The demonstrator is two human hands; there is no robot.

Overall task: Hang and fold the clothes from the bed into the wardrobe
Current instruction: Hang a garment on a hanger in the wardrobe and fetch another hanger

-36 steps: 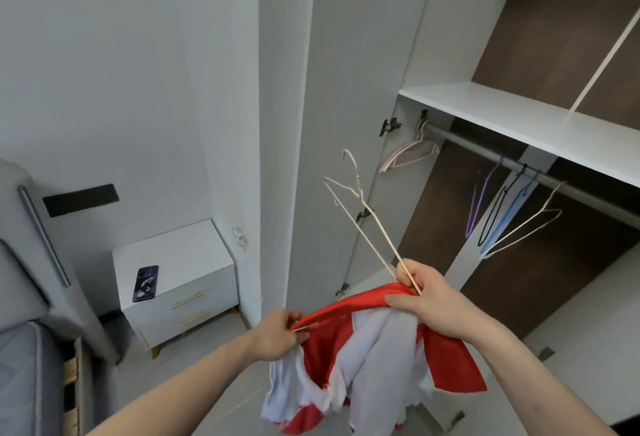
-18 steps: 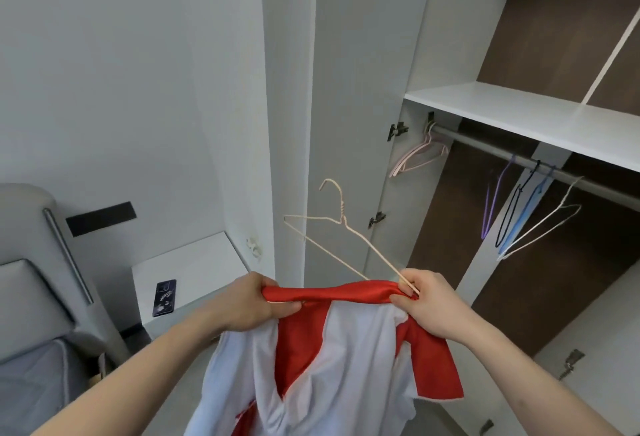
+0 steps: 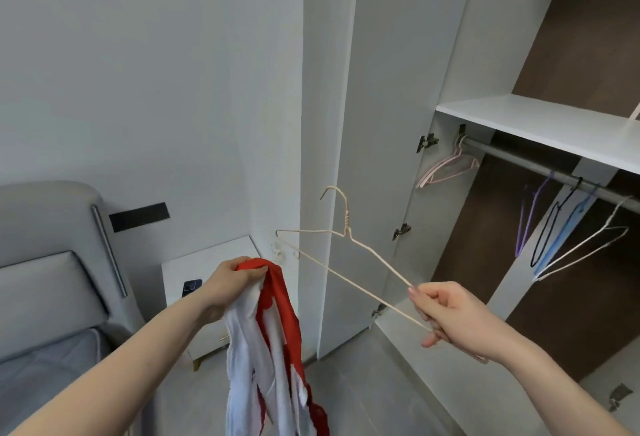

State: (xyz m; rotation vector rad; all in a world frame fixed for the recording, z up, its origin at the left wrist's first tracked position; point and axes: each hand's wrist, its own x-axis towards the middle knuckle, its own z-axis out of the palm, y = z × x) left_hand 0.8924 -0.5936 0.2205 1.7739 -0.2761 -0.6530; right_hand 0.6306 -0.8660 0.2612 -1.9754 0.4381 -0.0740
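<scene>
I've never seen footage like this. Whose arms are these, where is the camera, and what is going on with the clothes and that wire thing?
There is no machine here: the arms belong to a person wearing a wide-angle camera on the head, so you look forward and down along them.

The left hand grips a red and white garment by its top edge, and the rest hangs down in a bunch. The right hand holds a pale wire hanger by one end, with its hook pointing up. The garment is not on the hanger yet.

To the right stands an open wardrobe with a rail under a white shelf. Several empty hangers hang on the rail. To the left you see a bed's headboard and a white bedside table with a dark phone on it.
</scene>
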